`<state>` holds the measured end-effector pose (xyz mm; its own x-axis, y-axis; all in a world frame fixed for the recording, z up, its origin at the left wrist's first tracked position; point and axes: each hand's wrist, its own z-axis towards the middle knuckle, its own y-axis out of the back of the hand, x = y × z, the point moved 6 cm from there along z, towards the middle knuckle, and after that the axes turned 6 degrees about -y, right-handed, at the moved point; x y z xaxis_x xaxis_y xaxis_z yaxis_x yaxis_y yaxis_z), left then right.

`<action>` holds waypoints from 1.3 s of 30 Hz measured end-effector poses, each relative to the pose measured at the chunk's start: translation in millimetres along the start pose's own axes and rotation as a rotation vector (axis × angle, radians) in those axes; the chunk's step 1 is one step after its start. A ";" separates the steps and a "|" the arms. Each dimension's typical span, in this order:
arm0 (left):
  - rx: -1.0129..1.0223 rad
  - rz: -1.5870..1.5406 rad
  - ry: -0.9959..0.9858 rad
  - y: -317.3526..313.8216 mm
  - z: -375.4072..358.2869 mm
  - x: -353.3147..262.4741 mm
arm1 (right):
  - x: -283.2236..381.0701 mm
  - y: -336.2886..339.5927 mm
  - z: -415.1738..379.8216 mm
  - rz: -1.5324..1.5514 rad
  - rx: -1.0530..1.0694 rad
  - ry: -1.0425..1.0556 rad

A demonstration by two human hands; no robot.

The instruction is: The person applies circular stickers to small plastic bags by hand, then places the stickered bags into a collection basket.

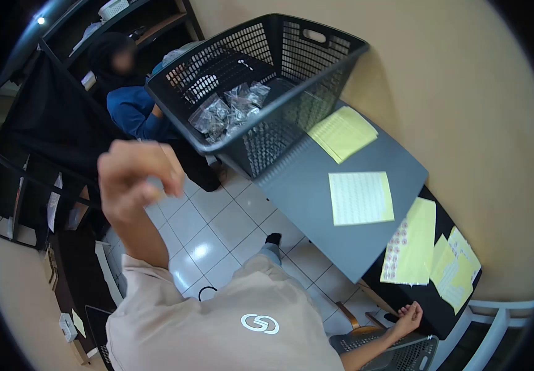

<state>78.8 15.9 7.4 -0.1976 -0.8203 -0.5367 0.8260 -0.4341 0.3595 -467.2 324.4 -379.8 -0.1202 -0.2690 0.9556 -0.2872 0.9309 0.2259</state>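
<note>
My left hand point(137, 179) is raised at the left, slightly blurred. Its fingers curl loosely, with a gap between thumb and fingertips and nothing visible in it. Low on the right, my right hand point(409, 318) has its fingers curled together beside the black table; what they hold, if anything, is too small to make out. A dark plastic basket point(279, 127) with several clear bags of small items point(233, 111) stands on the grey table point(298, 201). Yellow sheets point(343, 134) and a printed sheet point(361, 198) lie beside it.
Another person point(134, 111) in blue is beyond the basket at the upper left. More yellow sheets point(410, 244) lie on the black surface point(375, 278). A second basket point(412, 355) stands at the lower right, near a white metal frame point(495, 331). Dark shelves line the left.
</note>
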 end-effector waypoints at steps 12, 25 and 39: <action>0.994 0.549 0.577 131.9 43.0 307.3 | 6.1 -220.0 -56.9 -0.636 0.034 0.275; 1.434 0.859 0.975 110.9 -48.9 552.4 | 40.6 -245.0 -95.3 -0.846 -0.289 -0.004; 1.517 0.513 0.951 84.9 -5.4 546.2 | 28.8 -240.3 -89.0 -0.851 -0.355 -0.003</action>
<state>43.9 -467.0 -259.3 0.6538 -0.7375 -0.1694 -0.5216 -0.6014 0.6051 -317.1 115.0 -389.7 -0.0044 -0.8979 0.4401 0.0283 0.4398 0.8976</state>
